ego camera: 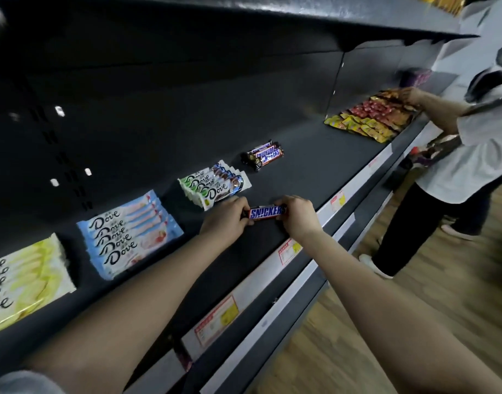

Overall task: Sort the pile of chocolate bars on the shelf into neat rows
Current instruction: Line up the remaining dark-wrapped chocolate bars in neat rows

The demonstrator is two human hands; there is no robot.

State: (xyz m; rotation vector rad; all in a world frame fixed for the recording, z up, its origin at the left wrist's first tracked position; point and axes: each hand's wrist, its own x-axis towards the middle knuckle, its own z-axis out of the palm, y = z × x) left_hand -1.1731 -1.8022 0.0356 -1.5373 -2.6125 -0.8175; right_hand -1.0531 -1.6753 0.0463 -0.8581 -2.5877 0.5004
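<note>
A brown Snickers bar is held just above the dark shelf, near its front edge. My left hand grips the bar's left end and my right hand grips its right end. Behind it lies a small stack of Snickers bars. To the left stand overlapped rows of Dove bars: green and white ones, light blue ones and yellow ones at the far left.
Another person stands at the right, a hand on rows of yellow, red and orange packets. Price labels line the shelf's front rail. An upper shelf overhangs. Wooden floor lies at the lower right.
</note>
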